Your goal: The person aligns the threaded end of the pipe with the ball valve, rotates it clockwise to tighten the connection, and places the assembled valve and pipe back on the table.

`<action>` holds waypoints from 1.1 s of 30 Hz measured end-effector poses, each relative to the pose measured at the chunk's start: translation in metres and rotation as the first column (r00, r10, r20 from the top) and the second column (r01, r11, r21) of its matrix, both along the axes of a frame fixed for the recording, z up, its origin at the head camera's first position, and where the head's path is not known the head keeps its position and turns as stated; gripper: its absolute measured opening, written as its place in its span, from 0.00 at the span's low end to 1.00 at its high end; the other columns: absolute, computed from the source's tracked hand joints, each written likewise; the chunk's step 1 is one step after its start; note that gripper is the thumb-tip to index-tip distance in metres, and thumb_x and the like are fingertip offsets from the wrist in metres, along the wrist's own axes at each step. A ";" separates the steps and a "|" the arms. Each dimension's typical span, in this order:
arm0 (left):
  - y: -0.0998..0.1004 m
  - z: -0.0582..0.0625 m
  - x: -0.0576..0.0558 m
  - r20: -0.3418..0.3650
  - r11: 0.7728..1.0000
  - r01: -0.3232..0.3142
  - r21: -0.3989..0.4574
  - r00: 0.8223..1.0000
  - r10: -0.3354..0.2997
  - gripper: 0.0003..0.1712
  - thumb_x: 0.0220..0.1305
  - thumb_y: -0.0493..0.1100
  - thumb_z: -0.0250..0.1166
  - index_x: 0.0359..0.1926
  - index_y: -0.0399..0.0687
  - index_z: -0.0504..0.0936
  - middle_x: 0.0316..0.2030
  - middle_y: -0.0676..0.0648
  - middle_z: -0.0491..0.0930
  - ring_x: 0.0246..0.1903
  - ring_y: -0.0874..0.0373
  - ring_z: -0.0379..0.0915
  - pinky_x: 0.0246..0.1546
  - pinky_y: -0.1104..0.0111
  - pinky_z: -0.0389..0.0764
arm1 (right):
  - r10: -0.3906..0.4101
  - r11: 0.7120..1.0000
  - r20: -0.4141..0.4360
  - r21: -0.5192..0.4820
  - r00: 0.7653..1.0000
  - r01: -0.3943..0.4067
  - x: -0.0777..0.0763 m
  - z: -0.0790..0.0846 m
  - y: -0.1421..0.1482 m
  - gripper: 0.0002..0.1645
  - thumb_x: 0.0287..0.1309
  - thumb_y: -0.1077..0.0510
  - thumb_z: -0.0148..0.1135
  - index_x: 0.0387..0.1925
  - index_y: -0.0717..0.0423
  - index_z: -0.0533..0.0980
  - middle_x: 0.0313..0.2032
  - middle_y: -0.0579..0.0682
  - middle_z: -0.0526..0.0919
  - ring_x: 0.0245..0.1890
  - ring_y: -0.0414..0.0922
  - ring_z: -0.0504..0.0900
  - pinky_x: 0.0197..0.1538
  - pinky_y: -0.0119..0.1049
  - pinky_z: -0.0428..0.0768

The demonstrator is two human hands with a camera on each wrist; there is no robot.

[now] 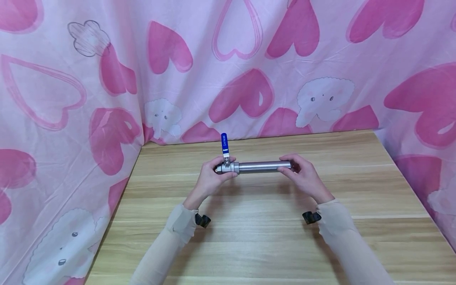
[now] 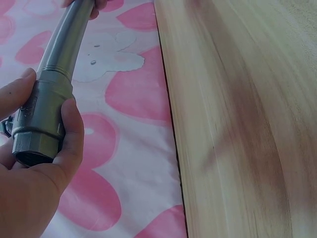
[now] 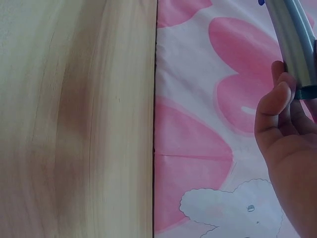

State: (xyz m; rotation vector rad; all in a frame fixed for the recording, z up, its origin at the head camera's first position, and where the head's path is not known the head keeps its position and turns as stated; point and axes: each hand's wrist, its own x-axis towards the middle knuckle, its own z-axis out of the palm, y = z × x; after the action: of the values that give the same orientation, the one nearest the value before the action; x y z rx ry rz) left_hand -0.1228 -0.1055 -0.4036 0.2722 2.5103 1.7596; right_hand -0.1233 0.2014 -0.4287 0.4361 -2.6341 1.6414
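A ball valve [image 1: 226, 168] with a blue lever handle [image 1: 224, 143] joins a straight steel pipe [image 1: 263, 166], and the two lie level in line. My left hand [image 1: 210, 179] grips the valve body, thumb on the near side and fingers behind. In the left wrist view, the valve's hexagonal end [image 2: 35, 146] faces the palm. At the pipe's other end, my right hand [image 1: 303, 176] holds it between thumb and fingers. The right wrist view shows the fingers [image 3: 277, 101] curled round that end of the pipe [image 3: 294, 44]. The lever points away from me.
Below the hands spreads a wood-grain table [image 1: 249, 237], with their shadows on it. A pink curtain [image 1: 199, 79] printed with hearts and white animals hangs along the back and both sides. Dark camera mounts [image 1: 203, 220] sit at the wrists.
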 end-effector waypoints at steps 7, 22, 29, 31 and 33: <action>0.000 -0.002 0.001 -0.020 1.000 0.007 -0.016 1.000 -0.007 0.25 0.49 0.42 0.77 0.51 0.58 0.83 0.49 0.52 0.82 0.45 0.55 0.74 0.47 0.64 0.75 | -0.014 1.000 0.011 0.023 1.000 0.014 0.001 0.000 0.000 0.20 0.64 0.45 0.60 0.54 0.48 0.75 0.45 0.49 0.79 0.38 0.46 0.73 0.37 0.28 0.75; 0.001 -0.003 0.001 -0.028 1.000 0.004 -0.004 1.000 -0.004 0.25 0.49 0.41 0.77 0.50 0.57 0.84 0.49 0.51 0.83 0.45 0.55 0.75 0.48 0.62 0.75 | -0.023 1.000 0.053 -0.002 0.998 0.023 0.001 0.000 0.000 0.23 0.63 0.44 0.61 0.55 0.50 0.75 0.47 0.51 0.79 0.40 0.45 0.74 0.39 0.26 0.77; 0.002 -0.001 0.001 0.003 1.000 -0.005 -0.004 1.000 0.005 0.25 0.49 0.42 0.77 0.50 0.59 0.84 0.49 0.52 0.82 0.46 0.55 0.74 0.47 0.65 0.76 | 0.005 0.998 0.075 -0.055 0.997 -0.001 0.001 0.001 0.000 0.28 0.53 0.54 0.72 0.56 0.51 0.74 0.51 0.56 0.77 0.44 0.47 0.74 0.43 0.22 0.76; 0.002 -0.001 0.001 0.009 1.000 -0.008 -0.003 1.000 0.008 0.25 0.49 0.42 0.77 0.50 0.59 0.84 0.49 0.52 0.82 0.46 0.55 0.74 0.47 0.65 0.76 | 0.014 0.998 0.069 -0.057 0.998 -0.010 0.001 0.001 0.001 0.28 0.53 0.57 0.71 0.57 0.52 0.73 0.52 0.56 0.76 0.45 0.48 0.74 0.44 0.21 0.76; 0.003 -0.001 0.000 0.012 1.000 -0.008 -0.003 1.000 0.008 0.25 0.49 0.42 0.77 0.50 0.60 0.84 0.49 0.52 0.82 0.46 0.55 0.74 0.47 0.65 0.76 | 0.021 0.998 0.058 -0.060 0.998 -0.018 0.001 0.001 0.001 0.28 0.54 0.59 0.70 0.57 0.53 0.73 0.53 0.56 0.75 0.45 0.49 0.74 0.45 0.20 0.76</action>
State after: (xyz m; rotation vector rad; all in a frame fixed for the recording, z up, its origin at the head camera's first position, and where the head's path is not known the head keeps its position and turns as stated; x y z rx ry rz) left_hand -0.1228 -0.1029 -0.4046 0.2506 2.5091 1.7553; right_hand -0.1222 0.2025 -0.4273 0.4195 -2.6214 1.7601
